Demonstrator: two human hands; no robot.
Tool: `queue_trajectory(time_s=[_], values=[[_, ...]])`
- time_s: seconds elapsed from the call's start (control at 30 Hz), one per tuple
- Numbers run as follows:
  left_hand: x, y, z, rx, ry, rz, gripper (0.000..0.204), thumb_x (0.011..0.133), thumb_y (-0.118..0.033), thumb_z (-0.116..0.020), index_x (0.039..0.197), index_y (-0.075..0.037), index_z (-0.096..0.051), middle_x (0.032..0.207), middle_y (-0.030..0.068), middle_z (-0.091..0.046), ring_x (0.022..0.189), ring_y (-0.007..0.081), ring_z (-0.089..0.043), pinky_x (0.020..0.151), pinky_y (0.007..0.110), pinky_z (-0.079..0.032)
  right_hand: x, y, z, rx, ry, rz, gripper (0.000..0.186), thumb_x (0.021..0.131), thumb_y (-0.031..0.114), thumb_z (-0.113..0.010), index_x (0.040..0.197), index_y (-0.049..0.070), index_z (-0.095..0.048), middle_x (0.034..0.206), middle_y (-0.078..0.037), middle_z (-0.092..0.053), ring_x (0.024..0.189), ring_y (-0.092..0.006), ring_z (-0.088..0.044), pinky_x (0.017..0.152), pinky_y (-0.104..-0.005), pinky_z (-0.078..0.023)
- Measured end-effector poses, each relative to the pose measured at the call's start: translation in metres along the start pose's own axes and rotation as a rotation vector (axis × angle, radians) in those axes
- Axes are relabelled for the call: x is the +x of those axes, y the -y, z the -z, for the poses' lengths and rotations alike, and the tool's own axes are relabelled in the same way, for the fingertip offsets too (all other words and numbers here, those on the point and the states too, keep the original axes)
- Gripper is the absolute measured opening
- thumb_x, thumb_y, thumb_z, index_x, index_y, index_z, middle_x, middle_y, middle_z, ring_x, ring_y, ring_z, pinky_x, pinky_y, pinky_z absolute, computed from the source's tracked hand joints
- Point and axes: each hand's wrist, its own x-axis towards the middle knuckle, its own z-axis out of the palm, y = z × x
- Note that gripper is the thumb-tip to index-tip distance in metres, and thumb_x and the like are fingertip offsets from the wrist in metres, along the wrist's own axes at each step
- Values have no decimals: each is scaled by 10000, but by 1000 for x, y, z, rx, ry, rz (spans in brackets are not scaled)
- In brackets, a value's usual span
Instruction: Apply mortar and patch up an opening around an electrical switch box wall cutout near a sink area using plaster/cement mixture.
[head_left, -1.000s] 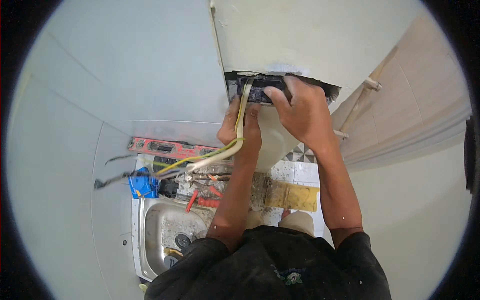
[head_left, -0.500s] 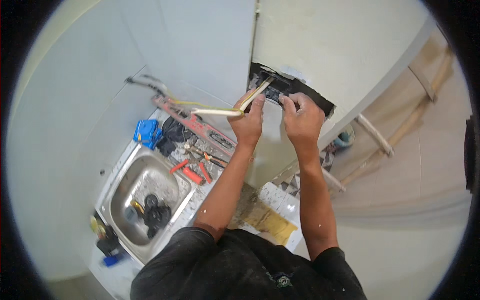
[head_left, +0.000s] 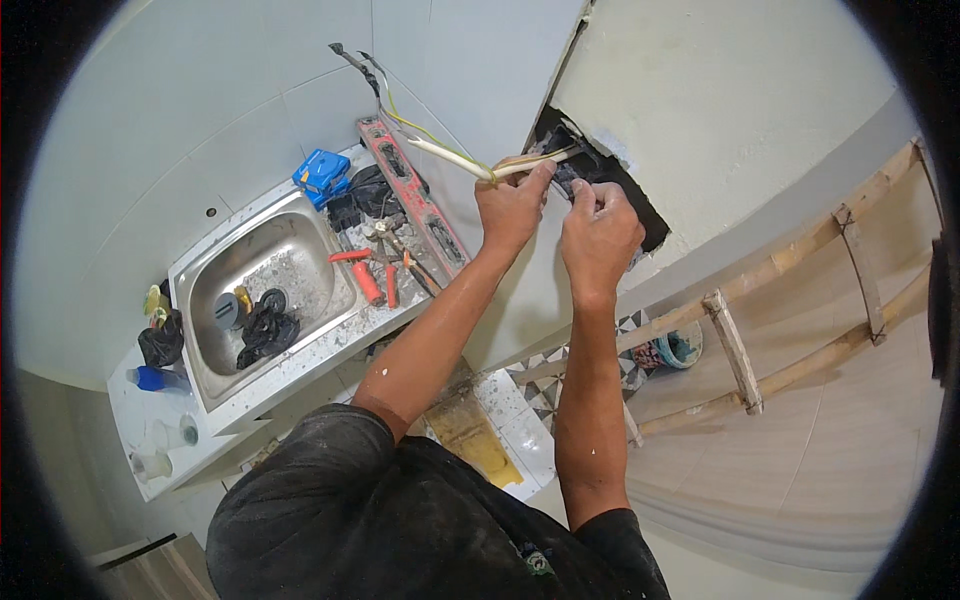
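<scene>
Thick white electrical cable [head_left: 448, 156] runs out of a ragged dark opening [head_left: 640, 200] in the wall, with a thin yellow-green wire [head_left: 418, 128] alongside. My left hand [head_left: 512, 208] is closed around the cable just outside the opening. Close beside it, my right hand [head_left: 602, 238] pinches at the lower edge of the opening, near a dark, dusty part. What lies between its fingertips is too hidden to make out. Both hands are smudged with pale dust.
On the littered counter at left lie a red spirit level [head_left: 410, 190], red-handled pliers [head_left: 370, 282] and a blue box-shaped thing [head_left: 322, 175]. A steel sink [head_left: 300, 250] holds a black bag [head_left: 268, 330]. At right stand a wooden ladder [head_left: 735, 350] and a bucket [head_left: 682, 347].
The whole view has swung, so the sink and ladder sit differently. My right hand is now nearer my left. The left keeps its hold on the cable.
</scene>
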Motion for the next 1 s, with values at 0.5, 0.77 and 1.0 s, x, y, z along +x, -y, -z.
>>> queue_trajectory(time_s=[0.5,0.77,1.0], values=[[8,-41,-27,598,-108,-856,159,775,-17,-696,933,-2,-698,968,155,-688,855,293,-683,749,353,-551,2,-6,0,22,-45,26,201,839,192,-667,787,-1,-676,720,-206,-652,672,-387,-644,629,-426,-494],[15,-39,-22,714,16,-968,137,751,-21,-695,887,-13,-704,920,117,-708,862,279,-663,767,349,-532,1,-7,0,33,-32,32,190,840,176,-657,774,-2,-655,764,-203,-657,714,-399,-641,659,-452,-491],[23,-37,-19,770,103,-1090,152,726,-26,-690,877,-25,-703,943,102,-705,854,265,-655,758,348,-529,1,-11,-3,99,-31,-20,181,836,170,-651,763,4,-641,772,-211,-649,728,-413,-627,670,-467,-484]])
